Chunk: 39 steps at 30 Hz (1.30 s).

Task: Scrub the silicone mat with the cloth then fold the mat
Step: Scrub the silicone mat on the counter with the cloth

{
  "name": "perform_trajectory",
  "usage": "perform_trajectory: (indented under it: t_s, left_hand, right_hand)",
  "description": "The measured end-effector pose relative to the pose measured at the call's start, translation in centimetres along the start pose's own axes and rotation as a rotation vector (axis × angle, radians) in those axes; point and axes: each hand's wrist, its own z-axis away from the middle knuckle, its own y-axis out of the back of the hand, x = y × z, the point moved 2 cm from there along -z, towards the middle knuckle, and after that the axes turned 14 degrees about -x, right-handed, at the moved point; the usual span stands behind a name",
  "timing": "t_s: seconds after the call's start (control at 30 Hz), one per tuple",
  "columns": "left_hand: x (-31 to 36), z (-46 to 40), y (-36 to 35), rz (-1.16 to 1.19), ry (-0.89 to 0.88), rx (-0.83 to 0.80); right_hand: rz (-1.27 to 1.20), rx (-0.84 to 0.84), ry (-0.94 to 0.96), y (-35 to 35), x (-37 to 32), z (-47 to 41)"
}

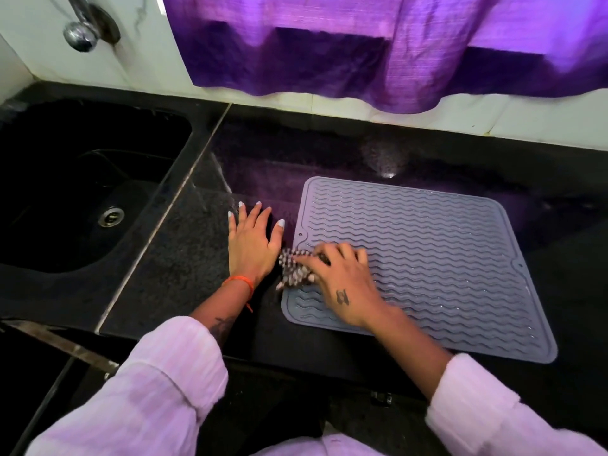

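Scrubbing step in hand: right hand [342, 281] grips the checked cloth [294, 269] on the mat [427, 258], near-left edge. Left hand [251, 241] flat, fingers spread, on the bench [184, 258] beside the mat. Next: scrub the remaining surface; folding not begun.

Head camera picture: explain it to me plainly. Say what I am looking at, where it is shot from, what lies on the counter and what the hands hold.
There is no machine here. A person wears a camera on the head, so the one picture looks down at their own hands. On the black counter lies a grey silicone mat with wavy ridges, spread flat. The right hand grips a checked cloth and presses it on the mat's left edge. The left hand rests flat on the counter beside the mat. A sink sits to the left, a purple curtain behind.
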Motion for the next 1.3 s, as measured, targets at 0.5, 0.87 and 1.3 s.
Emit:
perform_trajectory:
  t_s: [0.5, 0.87, 1.3]
  left_hand:
    - [0.0, 0.1, 0.0, -0.030, -0.006, -0.006]
    - [-0.1, 0.2, -0.1, -0.069, -0.017, 0.004]
    - [-0.1, 0.4, -0.2, -0.123, -0.029, 0.001]
  right_hand:
    - [-0.030, -0.065, 0.067, -0.4, -1.5, 2.2]
    - [-0.068, -0.093, 0.136, -1.2, -1.7, 5.1]
    - [-0.222, -0.114, 0.170, -1.3, -1.0, 6.9]
